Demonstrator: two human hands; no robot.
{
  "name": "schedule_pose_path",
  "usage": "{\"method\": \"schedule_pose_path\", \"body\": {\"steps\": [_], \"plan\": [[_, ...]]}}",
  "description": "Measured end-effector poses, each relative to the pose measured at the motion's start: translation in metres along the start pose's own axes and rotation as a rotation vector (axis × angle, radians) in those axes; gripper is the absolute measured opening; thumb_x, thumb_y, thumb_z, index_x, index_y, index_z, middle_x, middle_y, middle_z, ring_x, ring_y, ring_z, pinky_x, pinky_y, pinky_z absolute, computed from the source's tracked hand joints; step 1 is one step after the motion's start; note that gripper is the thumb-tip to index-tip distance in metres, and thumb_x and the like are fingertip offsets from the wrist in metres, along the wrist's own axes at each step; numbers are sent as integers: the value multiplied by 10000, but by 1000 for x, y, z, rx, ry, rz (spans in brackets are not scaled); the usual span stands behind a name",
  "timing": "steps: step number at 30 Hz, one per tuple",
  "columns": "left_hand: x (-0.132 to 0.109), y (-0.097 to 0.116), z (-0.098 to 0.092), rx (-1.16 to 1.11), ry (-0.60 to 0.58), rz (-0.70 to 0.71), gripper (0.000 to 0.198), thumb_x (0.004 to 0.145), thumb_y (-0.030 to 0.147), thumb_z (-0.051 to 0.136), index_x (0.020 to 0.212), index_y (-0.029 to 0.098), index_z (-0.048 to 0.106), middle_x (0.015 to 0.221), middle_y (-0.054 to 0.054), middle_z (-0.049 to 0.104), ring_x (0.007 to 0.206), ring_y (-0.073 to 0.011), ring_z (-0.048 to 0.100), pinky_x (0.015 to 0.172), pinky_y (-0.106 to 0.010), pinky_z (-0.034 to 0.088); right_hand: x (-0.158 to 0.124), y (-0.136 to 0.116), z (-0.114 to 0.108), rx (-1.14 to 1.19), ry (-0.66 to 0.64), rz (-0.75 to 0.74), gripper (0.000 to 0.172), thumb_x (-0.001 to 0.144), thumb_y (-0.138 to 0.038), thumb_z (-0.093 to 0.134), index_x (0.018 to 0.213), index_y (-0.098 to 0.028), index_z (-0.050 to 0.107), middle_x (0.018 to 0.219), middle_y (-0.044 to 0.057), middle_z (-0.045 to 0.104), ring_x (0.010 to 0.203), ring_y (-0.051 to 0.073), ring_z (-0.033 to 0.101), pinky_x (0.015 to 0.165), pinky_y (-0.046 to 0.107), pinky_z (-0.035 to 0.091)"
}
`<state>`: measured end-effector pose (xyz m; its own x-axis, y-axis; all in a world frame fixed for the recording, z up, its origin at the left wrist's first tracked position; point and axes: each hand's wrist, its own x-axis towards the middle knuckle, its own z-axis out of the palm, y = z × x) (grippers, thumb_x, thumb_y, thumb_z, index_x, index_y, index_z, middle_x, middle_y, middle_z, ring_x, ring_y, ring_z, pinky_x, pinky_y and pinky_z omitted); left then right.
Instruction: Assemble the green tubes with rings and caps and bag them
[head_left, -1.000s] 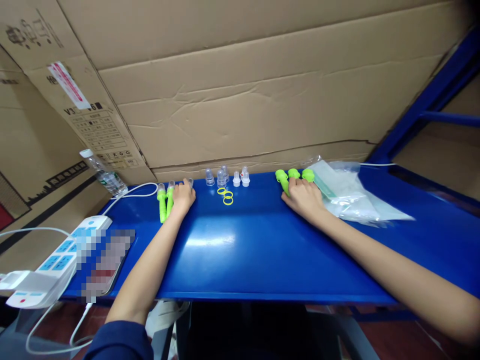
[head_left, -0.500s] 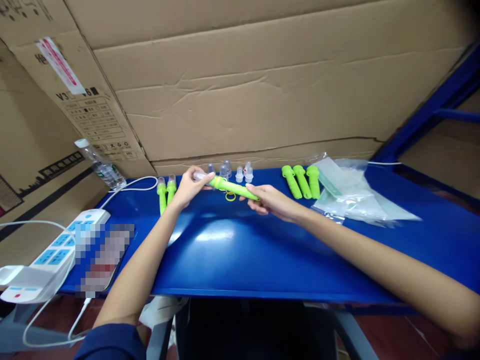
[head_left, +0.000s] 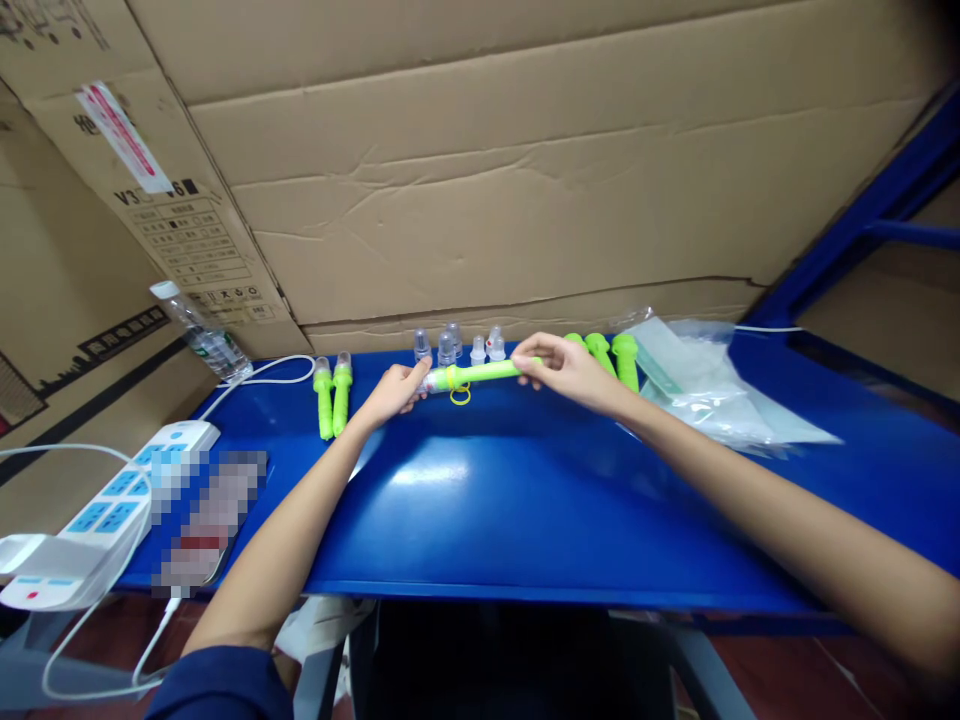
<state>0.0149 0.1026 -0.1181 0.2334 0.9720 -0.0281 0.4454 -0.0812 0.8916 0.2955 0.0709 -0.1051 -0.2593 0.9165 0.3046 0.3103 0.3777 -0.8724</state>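
Observation:
A lime-green light stick (head_left: 484, 371) with a clear cap is held level above the blue table, between my two hands. My left hand (head_left: 396, 394) pinches its clear cap end. The fingers of my right hand (head_left: 564, 370) are closed on the other end of the green handle. Just below the stick lies a yellow ring (head_left: 460, 397). Behind it stand several clear domed caps (head_left: 446, 348) and two small whitish pieces (head_left: 478, 350). Two capped green light sticks (head_left: 341, 395) lie left of my left hand. Green handles (head_left: 626, 358) without caps lie behind my right hand, partly hidden by it.
Clear plastic bags (head_left: 720, 390) lie on the right of the blue table (head_left: 487, 520). At the left are a power strip (head_left: 112, 510), a phone (head_left: 217, 515) with a cable, and a tilted water bottle (head_left: 202, 335). A cardboard wall (head_left: 480, 210) closes the back.
The light stick has turned closer to level. My right hand has moved up and right along with its handle end, while my left hand has come slightly down and right.

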Motion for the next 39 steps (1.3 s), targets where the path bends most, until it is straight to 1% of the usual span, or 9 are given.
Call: {"method": "schedule_pose_path", "body": {"steps": [2,5,10,15,17,21,24,33,39], "plan": [[-1,2,2,-46,-21,-8,601,993,575,433,583,147,534,402,54,389,315,-46,340,372,-196,223,-1,0,0,70,22,8,470,753,-588,765,992,-216,604,875,56,715,710,185,672,624,323,560],[-3,4,6,-88,-47,-31,594,1008,547,428,587,141,530,415,48,402,313,-40,342,366,-190,216,-1,-4,-2,48,65,-16,454,767,-589,758,970,-208,619,807,54,708,649,178,654,595,333,565],[-3,5,11,-233,-83,-97,582,1032,529,349,641,140,538,441,53,379,321,-39,319,366,-181,193,-1,-5,-14,-35,275,-295,367,769,-498,792,978,-226,661,1005,66,711,908,220,692,858,393,586],[2,4,20,-293,-122,-106,478,1038,444,321,739,147,545,522,33,453,376,-59,370,400,-189,206,0,19,-29,109,394,-207,437,757,-542,798,1039,-254,629,932,43,692,827,199,699,821,374,602],[6,6,28,-170,-69,10,428,1027,428,370,722,165,516,540,26,481,430,-74,414,447,-196,268,0,29,-35,179,456,-165,502,722,-602,801,1040,-262,611,890,31,679,784,190,694,809,365,601],[23,17,48,296,107,307,318,952,423,560,756,172,567,649,-6,584,628,-136,550,618,-236,393,-2,40,-46,219,562,-93,604,649,-695,794,1019,-270,579,895,30,654,790,189,682,809,361,592],[40,31,62,516,106,448,260,851,398,713,808,169,598,769,-35,629,755,-185,603,721,-277,447,-4,41,-52,179,595,-68,629,645,-734,762,1021,-272,560,903,35,640,832,199,677,820,369,585],[64,57,85,797,113,469,261,852,278,744,1055,153,637,1139,-139,661,1058,-282,655,863,-347,504,-5,42,-54,187,617,-89,612,653,-714,779,1022,-274,567,889,26,631,822,193,662,811,361,570],[53,68,66,737,202,492,280,858,282,740,1069,129,637,1117,-136,679,1034,-272,650,858,-342,497,-6,43,-57,167,680,-139,568,698,-698,760,1020,-273,563,881,27,618,806,190,658,790,355,565]]}}
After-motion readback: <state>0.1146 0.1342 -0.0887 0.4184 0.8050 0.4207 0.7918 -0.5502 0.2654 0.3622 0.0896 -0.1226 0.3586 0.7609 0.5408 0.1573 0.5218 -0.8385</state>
